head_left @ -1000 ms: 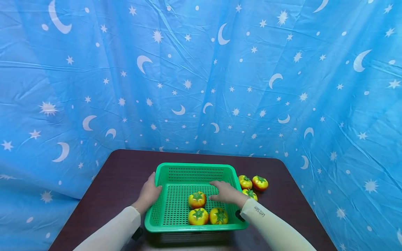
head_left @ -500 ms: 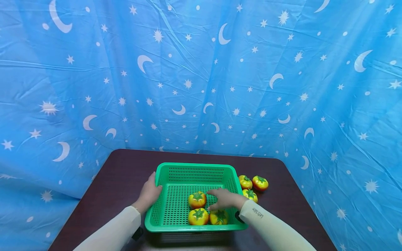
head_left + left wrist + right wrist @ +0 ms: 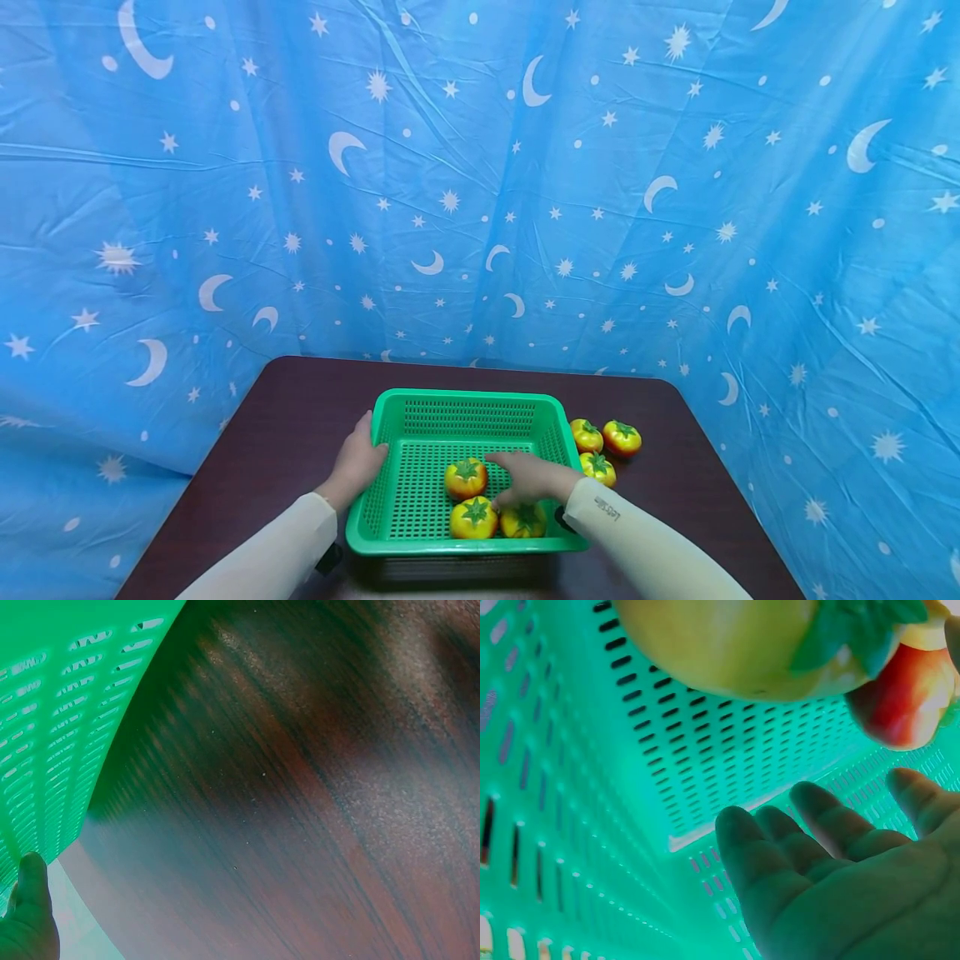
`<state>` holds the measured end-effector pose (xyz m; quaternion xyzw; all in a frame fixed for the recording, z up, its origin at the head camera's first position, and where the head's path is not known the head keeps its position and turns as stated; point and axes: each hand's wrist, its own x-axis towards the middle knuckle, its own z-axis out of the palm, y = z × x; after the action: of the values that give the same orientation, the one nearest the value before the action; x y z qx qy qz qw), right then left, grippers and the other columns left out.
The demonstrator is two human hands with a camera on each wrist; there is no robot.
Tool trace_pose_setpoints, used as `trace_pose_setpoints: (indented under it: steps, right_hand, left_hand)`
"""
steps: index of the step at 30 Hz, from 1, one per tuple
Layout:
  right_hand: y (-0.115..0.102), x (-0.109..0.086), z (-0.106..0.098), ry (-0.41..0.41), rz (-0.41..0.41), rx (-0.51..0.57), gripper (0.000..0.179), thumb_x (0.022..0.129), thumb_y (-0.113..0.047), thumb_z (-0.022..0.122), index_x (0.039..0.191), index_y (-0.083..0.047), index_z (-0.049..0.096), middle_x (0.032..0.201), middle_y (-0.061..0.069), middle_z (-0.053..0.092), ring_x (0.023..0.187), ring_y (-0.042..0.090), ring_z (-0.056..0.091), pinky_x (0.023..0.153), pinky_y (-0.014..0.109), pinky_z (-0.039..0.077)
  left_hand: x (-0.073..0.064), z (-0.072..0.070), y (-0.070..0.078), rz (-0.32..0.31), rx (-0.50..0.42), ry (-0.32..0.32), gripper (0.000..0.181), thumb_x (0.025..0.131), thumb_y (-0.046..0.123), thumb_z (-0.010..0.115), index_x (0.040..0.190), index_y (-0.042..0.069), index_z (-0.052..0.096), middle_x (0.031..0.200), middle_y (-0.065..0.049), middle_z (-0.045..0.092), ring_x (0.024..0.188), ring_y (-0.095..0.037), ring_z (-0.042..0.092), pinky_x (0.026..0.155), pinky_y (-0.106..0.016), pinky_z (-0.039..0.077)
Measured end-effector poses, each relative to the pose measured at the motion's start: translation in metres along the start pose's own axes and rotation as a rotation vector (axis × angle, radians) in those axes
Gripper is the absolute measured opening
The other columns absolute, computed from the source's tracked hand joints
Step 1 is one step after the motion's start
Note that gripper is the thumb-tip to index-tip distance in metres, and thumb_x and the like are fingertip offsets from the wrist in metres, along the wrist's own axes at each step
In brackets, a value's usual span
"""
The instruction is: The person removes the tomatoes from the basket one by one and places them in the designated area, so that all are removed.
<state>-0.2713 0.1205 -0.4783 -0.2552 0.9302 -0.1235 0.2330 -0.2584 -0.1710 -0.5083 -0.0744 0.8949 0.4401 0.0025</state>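
My left hand [image 3: 356, 465] holds the left side of a green plastic basket [image 3: 468, 547], its thumb over the rim. In the left wrist view, a finger of that hand [image 3: 31, 915] lies against the slotted basket wall. My right hand [image 3: 536, 477] reaches into the basket with its fingers spread, palm facing the tomatoes. Its fingertips are close to a yellow-red tomato [image 3: 466, 480]; whether they touch cannot be told. Beside it lie a front tomato [image 3: 473, 518] and a right tomato [image 3: 522, 522], the latter partly under the hand.
Outside the basket's right wall, a back tomato [image 3: 586, 435], a far-right tomato [image 3: 622, 438] and a nearer tomato [image 3: 597, 469] lie on the dark wooden table [image 3: 315, 392]. A blue curtain [image 3: 450, 208] with moons and stars hangs behind the table.
My right hand has moved left and toward me inside the basket. The rear tomato in the basket has shifted slightly left. My left hand stays on the basket's side.
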Motion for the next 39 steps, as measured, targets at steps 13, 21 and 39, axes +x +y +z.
trace_pose_setpoints:
  steps: [13, 21, 39]
  right_hand:
    - [-0.017, 0.008, -0.005, 0.048, -0.147, -0.024, 0.061, 0.090, -0.024, 0.060, 0.146, -0.021, 0.036, 0.148, -0.002, 0.040, 0.137, 0.022, 0.037, 0.107, 0.043, 0.041]
    - [-0.024, 0.008, 0.000, 0.000, -0.192, -0.058, 0.050, 0.096, -0.037, 0.052, 0.143, -0.025, 0.041, 0.149, 0.006, 0.037, 0.137, 0.027, 0.036, 0.107, 0.046, 0.039]
    - [-0.027, 0.017, 0.013, 0.149, -0.195, -0.117, 0.037, 0.093, -0.031, 0.058, 0.130, -0.023, 0.055, 0.132, -0.007, 0.055, 0.123, 0.014, 0.051, 0.101, 0.033, 0.047]
  left_hand:
    - [-0.001, 0.000, 0.000, -0.003, 0.000, 0.004, 0.072, 0.092, 0.009, 0.048, 0.150, -0.004, 0.007, 0.148, -0.032, 0.026, 0.133, -0.046, 0.035, 0.105, -0.060, 0.035]
    - [-0.001, 0.000, 0.000, -0.006, -0.004, -0.002, 0.072, 0.093, 0.010, 0.048, 0.150, -0.003, 0.006, 0.148, -0.032, 0.027, 0.132, -0.047, 0.036, 0.103, -0.060, 0.036]
    - [-0.005, -0.002, 0.005, -0.001, -0.007, -0.005, 0.070, 0.094, 0.008, 0.047, 0.150, -0.004, 0.006, 0.149, -0.032, 0.025, 0.131, -0.047, 0.036, 0.102, -0.060, 0.038]
